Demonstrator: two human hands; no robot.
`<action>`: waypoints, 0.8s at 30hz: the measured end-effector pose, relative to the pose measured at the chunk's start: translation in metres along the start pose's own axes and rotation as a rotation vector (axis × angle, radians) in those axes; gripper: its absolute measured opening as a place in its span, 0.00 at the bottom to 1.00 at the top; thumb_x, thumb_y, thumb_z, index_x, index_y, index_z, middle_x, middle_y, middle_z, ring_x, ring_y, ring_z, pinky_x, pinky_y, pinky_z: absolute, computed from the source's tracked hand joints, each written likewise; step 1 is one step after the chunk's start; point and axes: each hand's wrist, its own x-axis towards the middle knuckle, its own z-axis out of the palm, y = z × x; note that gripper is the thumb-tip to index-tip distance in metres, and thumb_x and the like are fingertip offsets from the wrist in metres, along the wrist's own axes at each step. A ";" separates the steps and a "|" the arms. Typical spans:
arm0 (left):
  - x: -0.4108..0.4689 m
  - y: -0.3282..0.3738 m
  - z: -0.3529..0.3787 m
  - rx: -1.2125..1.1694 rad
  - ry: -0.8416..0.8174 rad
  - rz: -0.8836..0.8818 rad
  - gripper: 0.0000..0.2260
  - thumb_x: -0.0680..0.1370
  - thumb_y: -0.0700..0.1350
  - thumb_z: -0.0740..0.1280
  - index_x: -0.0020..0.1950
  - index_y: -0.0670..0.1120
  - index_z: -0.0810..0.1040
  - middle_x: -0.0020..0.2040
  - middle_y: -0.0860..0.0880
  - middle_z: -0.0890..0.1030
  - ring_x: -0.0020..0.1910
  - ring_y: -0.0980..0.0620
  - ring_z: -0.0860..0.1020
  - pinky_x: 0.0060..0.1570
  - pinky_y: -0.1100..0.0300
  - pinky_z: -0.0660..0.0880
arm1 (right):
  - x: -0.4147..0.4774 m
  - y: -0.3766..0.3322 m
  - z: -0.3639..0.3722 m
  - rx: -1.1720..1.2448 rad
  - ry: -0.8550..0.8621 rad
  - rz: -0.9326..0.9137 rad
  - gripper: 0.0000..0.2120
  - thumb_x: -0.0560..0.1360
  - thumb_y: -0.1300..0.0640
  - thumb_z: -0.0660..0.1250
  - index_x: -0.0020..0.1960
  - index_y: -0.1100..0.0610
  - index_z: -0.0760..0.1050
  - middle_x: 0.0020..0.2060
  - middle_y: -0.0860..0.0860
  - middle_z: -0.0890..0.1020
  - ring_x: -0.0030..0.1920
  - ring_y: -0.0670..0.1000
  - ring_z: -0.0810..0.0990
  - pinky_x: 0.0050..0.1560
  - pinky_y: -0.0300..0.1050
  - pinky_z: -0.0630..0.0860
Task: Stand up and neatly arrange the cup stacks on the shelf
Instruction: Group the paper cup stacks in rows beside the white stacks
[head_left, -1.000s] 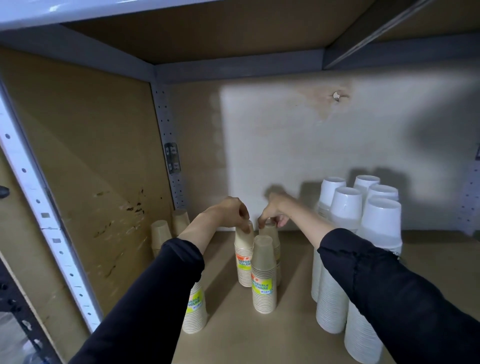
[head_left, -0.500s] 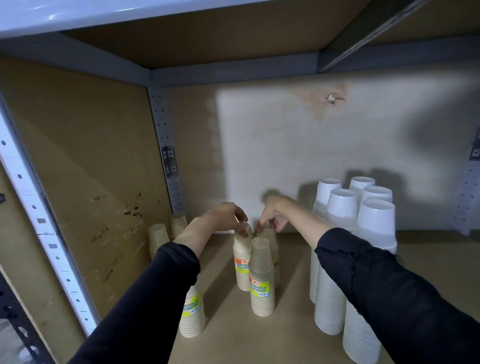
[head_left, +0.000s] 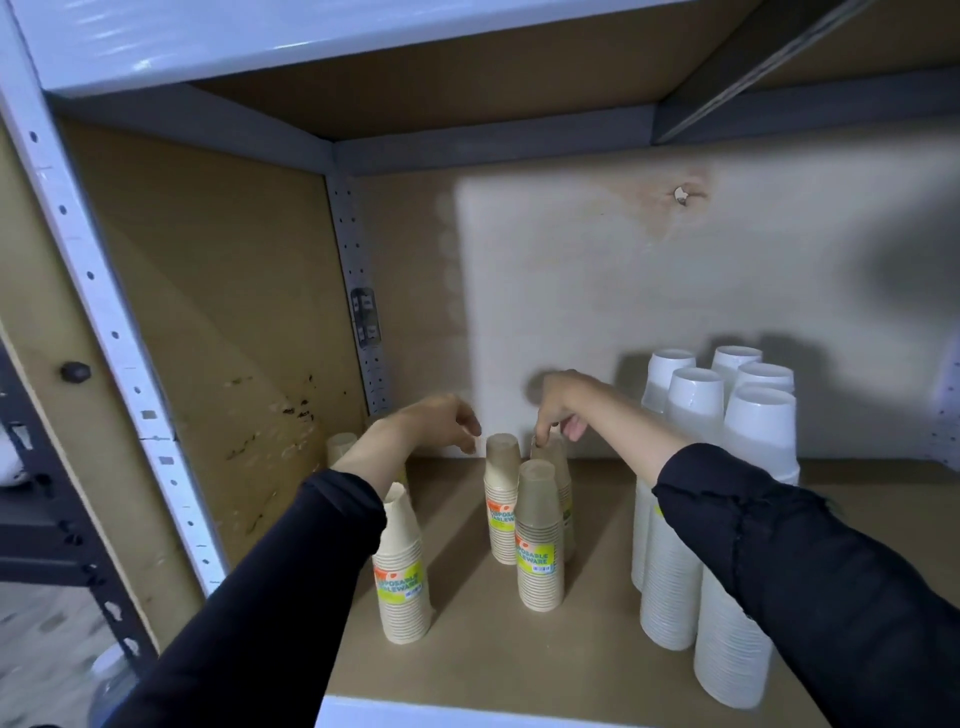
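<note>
Three tan paper cup stacks stand upright mid-shelf: a front one (head_left: 539, 540), a left-rear one (head_left: 502, 499) and a right-rear one (head_left: 558, 457) partly hidden behind them. My right hand (head_left: 561, 405) pinches the top of the right-rear stack. My left hand (head_left: 441, 423) hovers open just left of the left-rear stack, not touching it. Another tan stack (head_left: 402, 571) stands nearer the front left, below my left forearm. Two more tan stacks (head_left: 340, 447) sit in the back left corner, partly hidden by my arm.
Several tall white cup stacks (head_left: 696, 499) stand upright on the right, under my right sleeve. The brown shelf board (head_left: 478, 649) has a white front edge. A perforated post (head_left: 358, 291) marks the back left corner; the shelf above hangs low.
My left hand has let go of the left-rear tan stack and drawn back to the left. My right hand stays on the right-rear stack. The camera has shifted slightly.
</note>
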 end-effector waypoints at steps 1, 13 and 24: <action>-0.005 -0.003 -0.003 0.018 -0.002 -0.021 0.15 0.74 0.43 0.68 0.60 0.44 0.78 0.59 0.46 0.80 0.58 0.48 0.76 0.55 0.60 0.71 | -0.002 -0.002 0.000 0.007 -0.016 -0.006 0.25 0.69 0.56 0.72 0.62 0.65 0.72 0.51 0.56 0.81 0.43 0.52 0.80 0.39 0.39 0.74; -0.063 -0.035 -0.020 0.102 -0.314 -0.342 0.18 0.73 0.49 0.70 0.59 0.41 0.76 0.37 0.50 0.73 0.34 0.55 0.70 0.34 0.67 0.68 | -0.025 -0.002 0.036 -0.060 0.002 -0.171 0.14 0.66 0.55 0.74 0.31 0.59 0.70 0.28 0.54 0.79 0.34 0.52 0.77 0.29 0.40 0.71; -0.061 -0.008 -0.014 0.042 -0.145 -0.187 0.20 0.70 0.49 0.73 0.58 0.40 0.79 0.48 0.48 0.80 0.44 0.53 0.80 0.38 0.68 0.73 | -0.032 0.011 0.039 -0.031 0.027 -0.246 0.23 0.63 0.55 0.76 0.53 0.66 0.79 0.47 0.58 0.82 0.43 0.54 0.79 0.43 0.44 0.74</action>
